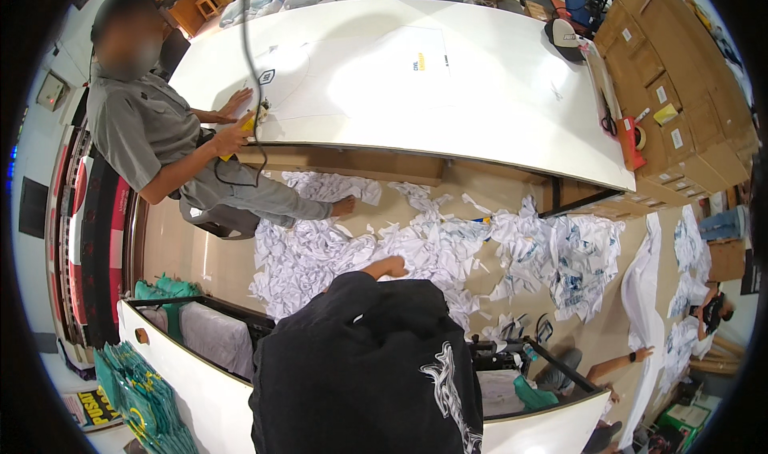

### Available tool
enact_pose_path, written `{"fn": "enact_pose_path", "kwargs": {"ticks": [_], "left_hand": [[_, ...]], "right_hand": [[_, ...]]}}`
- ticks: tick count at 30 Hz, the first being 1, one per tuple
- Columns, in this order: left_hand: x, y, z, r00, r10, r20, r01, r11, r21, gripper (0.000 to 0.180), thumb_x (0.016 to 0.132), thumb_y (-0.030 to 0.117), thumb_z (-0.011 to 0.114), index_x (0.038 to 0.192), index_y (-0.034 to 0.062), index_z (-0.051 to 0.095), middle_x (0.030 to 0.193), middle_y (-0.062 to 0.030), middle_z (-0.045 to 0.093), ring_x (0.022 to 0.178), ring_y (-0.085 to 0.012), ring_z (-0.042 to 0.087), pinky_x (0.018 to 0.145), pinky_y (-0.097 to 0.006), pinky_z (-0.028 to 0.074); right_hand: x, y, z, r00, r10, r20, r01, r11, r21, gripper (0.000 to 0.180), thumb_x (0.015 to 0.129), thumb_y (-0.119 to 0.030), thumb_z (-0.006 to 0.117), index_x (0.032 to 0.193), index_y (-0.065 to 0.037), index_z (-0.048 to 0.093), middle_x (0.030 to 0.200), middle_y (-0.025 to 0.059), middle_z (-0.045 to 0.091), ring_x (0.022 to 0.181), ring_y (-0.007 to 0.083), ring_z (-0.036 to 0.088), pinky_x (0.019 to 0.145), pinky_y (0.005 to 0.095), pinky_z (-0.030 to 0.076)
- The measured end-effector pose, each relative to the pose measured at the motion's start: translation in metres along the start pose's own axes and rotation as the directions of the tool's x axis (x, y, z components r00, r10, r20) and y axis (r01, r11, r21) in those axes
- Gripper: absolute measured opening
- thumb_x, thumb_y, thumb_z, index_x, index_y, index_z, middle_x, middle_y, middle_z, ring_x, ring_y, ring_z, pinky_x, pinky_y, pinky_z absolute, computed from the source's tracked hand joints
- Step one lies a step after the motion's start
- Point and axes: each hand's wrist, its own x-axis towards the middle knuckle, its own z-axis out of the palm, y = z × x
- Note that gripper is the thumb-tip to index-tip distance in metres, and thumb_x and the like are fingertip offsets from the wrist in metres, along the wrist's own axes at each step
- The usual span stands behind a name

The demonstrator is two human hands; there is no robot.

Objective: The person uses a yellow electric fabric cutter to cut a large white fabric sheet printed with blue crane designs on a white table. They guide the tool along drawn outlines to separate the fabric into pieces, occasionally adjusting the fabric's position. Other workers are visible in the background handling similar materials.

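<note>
A black garment (352, 366) with a white print fills the bottom middle. I cannot tell whether it is worn or held up. Just past its far edge shows my left hand (392, 267), reaching in from the left with its fingers curled closed. Whatever those fingers hold, if anything, is too small to make out. Most of the forearm is hidden by the black cloth. Beyond and below the hand, a heap of white fabric scraps (312, 254) covers the floor. My right hand does not show.
A long white table (512, 78) spans the far side. At its left end, a person in grey (144, 118) works with a yellow corded tool. Stacked cartons (680, 94) stand far right. Green bags (144, 390) lie near left. Another person's hand (642, 353) touches a white fabric strip (642, 310).
</note>
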Motion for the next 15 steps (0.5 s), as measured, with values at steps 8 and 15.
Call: {"fn": "enact_pose_path", "kwargs": {"ticks": [8,15], "left_hand": [[0.107,0.168,-0.333,0.860,0.350,-0.371,-0.347,0.935,0.079,0.060,0.099,0.054,0.057,0.081,0.0001,0.077,0.075,-0.0152,0.076,0.072,-0.0332,0.073,0.078,-0.046,0.059],[0.232,0.197,-0.513,0.431,-0.214,-0.876,0.229,0.966,-0.123,0.060,0.098,0.044,0.059,0.141,0.0027,0.055,0.142,-0.0270,0.055,0.134,-0.0466,0.051,0.102,-0.064,0.044]], "right_hand": [[-0.010,-0.005,-0.004,0.998,0.012,-0.055,-0.012,1.000,0.001,0.058,0.092,-0.042,0.075,0.129,-0.003,0.052,0.090,0.0142,0.062,0.059,0.0243,0.060,0.055,0.0325,0.056],[-0.033,0.000,-0.031,0.981,0.049,-0.190,-0.048,0.999,0.010,0.058,0.092,-0.043,0.075,0.128,-0.003,0.052,0.090,0.0141,0.062,0.058,0.0242,0.060,0.054,0.0324,0.056]]}}
